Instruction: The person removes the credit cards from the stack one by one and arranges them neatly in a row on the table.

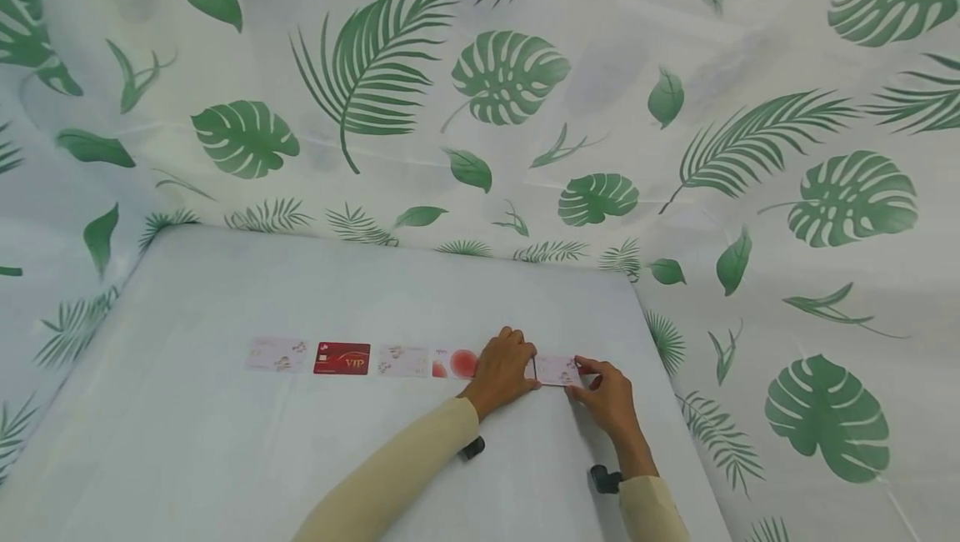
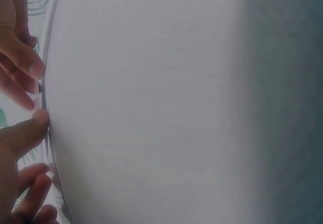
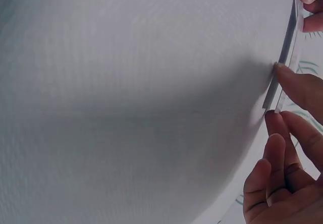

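A pale pink floral card (image 1: 557,370) lies at the right end of a row of cards, between my two hands. My right hand (image 1: 611,400) pinches its right end, thumb at the near corner and index finger at the far one. My left hand (image 1: 501,368) holds its left edge between thumb and fingertips, and covers part of a white card with red circles (image 1: 453,363). Seen edge-on in the right wrist view, a thin pale edge (image 3: 280,100) stands beside a dark grey strip (image 3: 288,40) at the right hand's fingers.
Further left in the row lie another pale floral card (image 1: 403,361), a red VIP card (image 1: 342,358) and one more floral card (image 1: 277,354). The white table (image 1: 225,450) meets leaf-print sheeting (image 1: 405,183) behind and at both sides. Dark wrist-worn devices (image 1: 604,479) show below the hands.
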`<state>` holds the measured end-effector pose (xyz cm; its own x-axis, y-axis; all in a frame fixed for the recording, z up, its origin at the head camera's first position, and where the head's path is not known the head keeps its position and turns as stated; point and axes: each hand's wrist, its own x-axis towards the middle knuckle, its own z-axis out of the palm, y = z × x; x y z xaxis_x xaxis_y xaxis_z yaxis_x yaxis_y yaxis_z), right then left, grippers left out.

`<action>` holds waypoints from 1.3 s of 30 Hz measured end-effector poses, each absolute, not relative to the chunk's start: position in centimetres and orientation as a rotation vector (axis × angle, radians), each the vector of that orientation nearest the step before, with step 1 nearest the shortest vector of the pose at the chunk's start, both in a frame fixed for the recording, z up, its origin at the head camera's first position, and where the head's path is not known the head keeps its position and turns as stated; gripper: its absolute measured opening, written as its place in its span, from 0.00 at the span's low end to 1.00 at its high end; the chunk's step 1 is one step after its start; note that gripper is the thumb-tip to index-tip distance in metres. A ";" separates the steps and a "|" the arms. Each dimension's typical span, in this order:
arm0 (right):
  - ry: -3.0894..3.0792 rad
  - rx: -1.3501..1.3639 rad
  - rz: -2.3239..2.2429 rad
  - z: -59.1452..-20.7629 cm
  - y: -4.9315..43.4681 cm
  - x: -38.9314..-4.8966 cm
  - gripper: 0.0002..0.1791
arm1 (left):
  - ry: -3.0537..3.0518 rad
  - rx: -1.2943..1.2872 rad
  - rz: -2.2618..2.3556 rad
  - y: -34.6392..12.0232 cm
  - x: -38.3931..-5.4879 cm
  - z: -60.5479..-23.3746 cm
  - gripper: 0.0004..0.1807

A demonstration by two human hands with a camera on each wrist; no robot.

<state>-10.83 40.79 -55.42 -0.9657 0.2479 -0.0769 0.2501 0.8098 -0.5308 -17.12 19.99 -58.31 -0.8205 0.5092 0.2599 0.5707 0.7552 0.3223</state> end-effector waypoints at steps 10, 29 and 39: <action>2.971 0.450 -0.905 -55.6 40.1 -11.1 0.33 | -2.802 -0.847 -0.563 19.7 -17.0 -58.5 0.26; 3.211 0.307 -0.799 -54.5 37.5 -11.8 0.39 | -2.736 -0.834 -0.494 16.9 -17.1 -57.1 0.46; 3.331 0.097 -0.450 -54.5 35.1 -12.2 0.50 | -2.716 -0.862 -0.331 14.2 -16.3 -57.2 0.54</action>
